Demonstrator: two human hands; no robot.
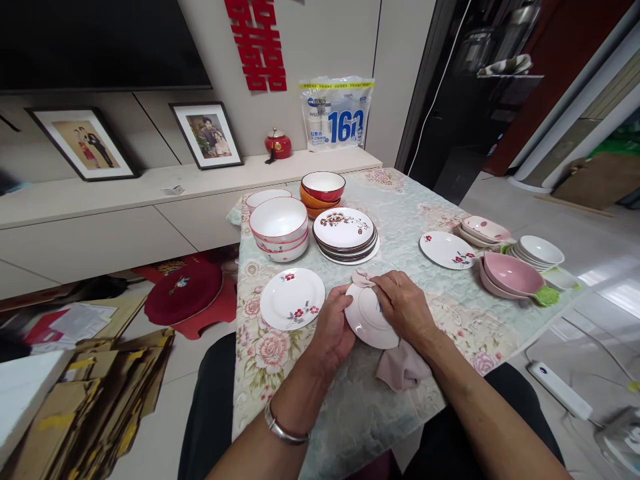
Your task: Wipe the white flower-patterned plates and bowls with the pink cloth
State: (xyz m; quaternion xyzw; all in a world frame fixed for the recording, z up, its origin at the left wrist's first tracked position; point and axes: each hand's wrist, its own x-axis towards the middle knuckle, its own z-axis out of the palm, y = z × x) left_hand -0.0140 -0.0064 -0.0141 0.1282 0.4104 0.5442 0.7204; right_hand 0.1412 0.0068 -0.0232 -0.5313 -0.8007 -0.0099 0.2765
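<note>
My left hand (332, 328) grips the left edge of a small white plate (367, 323), which is tilted above the table with its underside showing. A pink cloth (403, 367) is bunched under my right hand (404, 303); my fingers press it to the plate's upper rim while the rest hangs down below. To the left, a white plate with red flowers (293, 299) lies flat on the tablecloth. Just beyond my hands stands a stack of dark-rimmed plates (345, 228). Another flowered plate (447, 250) lies off to the right.
Red-rimmed white bowls (279, 223) and orange and red bowls (323, 187) stand stacked at the back left. Pink dishes (513, 273) and small white bowls (541, 251) sit by the table's right edge. Behind, a cabinet (200, 175) bears framed photos, a red jar (279, 145) and a plastic pack (337, 115).
</note>
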